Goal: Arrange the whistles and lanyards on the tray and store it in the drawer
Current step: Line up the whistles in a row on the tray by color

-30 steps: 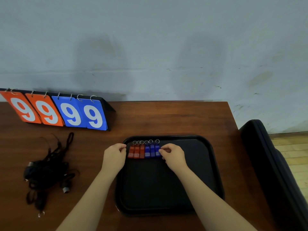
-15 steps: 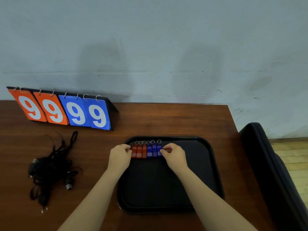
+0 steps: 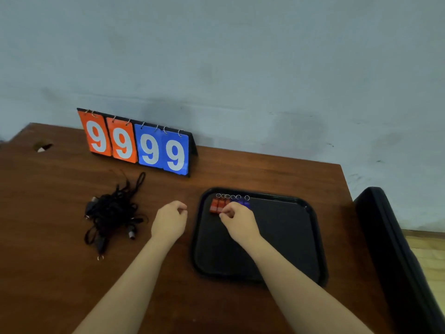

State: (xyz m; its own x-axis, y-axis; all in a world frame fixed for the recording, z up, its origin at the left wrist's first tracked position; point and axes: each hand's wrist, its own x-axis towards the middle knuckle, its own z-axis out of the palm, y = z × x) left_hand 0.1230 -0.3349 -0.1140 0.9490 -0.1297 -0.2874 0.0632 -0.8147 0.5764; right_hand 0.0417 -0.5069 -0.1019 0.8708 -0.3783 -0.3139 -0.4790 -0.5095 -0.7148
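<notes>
The brown wooden desk (image 3: 252, 172) in front of me carries a black tray (image 3: 289, 232) near its right edge. A tangle of black lanyards (image 3: 113, 210) lies toward the left. A flip scoreboard (image 3: 137, 144) reading 9999 stands along the far edge.

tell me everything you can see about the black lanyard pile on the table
The lanyards are a tangled heap of thin black cord, lying on the brown wooden table in front of the flip scoreboard and left of the tray. One long loop sticks out toward the scoreboard. A few small silvery clips and a little ring show at the near edge. Only the table touches it; the left hand is beside it, apart.
</notes>
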